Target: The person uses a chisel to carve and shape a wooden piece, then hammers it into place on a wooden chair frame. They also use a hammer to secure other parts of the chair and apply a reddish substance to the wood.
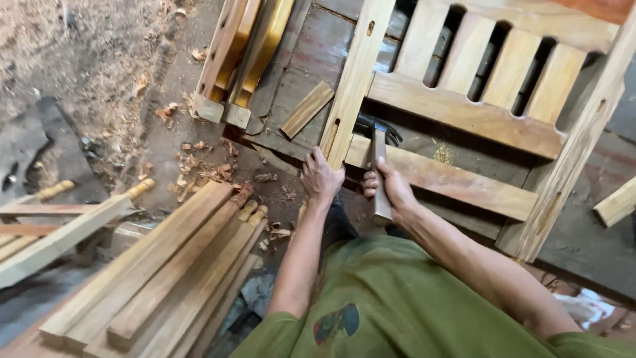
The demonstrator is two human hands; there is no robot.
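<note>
**Hammer held against a slatted wooden frame**

Hammer [379,166] sits at the centre of the picture, its wooden handle running down through the right hand [387,189] and its dark metal claw head showing just above, against the lower rail [457,182] of the frame. The right hand is closed fully around the handle, fingers wrapped tight. The left hand [320,178] lies just to the left of it, gripping the lower end of the frame's pale upright post [354,79], fingers curled over the wood beside a mortise slot.

The slatted wooden frame [490,86] fills the upper right of the picture: a row of short vertical slats between two rails, with a second post slanting down the right edge. It rests on a dark, worn work surface [318,53]. A small loose offcut [306,109] lies on that surface just left of the post, clear of both hands.

At the upper centre-left, several yellowish shaped pieces [242,53] lean together. A stack of long squared timbers [172,272] crosses the lower left, and turned-end legs [66,225] lie at the far left. Wood chips and shavings [199,162] litter the dirt floor between them. The person's green shirt [391,305] fills the bottom centre, hiding whatever lies beneath the forearms.
</note>
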